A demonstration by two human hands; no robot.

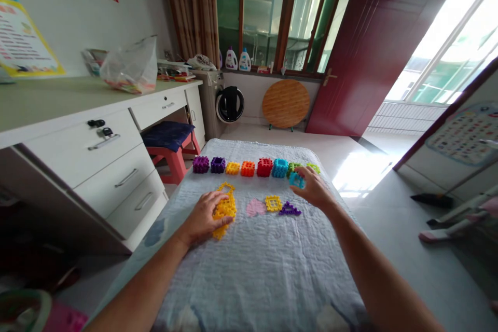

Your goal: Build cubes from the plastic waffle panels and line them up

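My left hand is wrapped over a group of yellow interlocking plastic pieces on the cloth. My right hand pinches a light blue square piece in front of the row's right end. Along the far side stand colour-sorted stacks: a magenta stack, a dark purple one, a yellow one, an orange one, a red one, a blue one and green pieces, partly hidden by my hand. Between my hands lie a yellow square and a purple triangle.
A pale blue patterned cloth covers the low surface. To the left are a white desk with drawers and a red stool with a dark cushion. A round wooden tabletop leans by the far wall, near a dark red door.
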